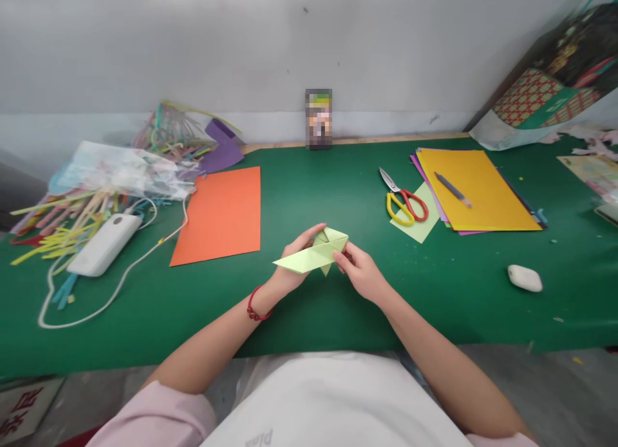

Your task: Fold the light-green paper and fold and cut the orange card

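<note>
A folded piece of light green paper (309, 257) is held just above the green table (309, 318), near its front middle. My left hand (290, 266) grips it from the left, fingers curled over its top fold; a red bead bracelet is on that wrist. My right hand (362, 273) pinches the paper's right side, fingers closed on the fold. One pointed flap sticks out to the left below my left hand.
An orange sheet (219, 215) lies left of centre. A white power bank (103, 244) with cable and a pile of coloured strips sit far left. Scissors (403, 199), a stack of yellow paper (476, 189) with a pencil (452, 189), and a white eraser (524, 277) are right.
</note>
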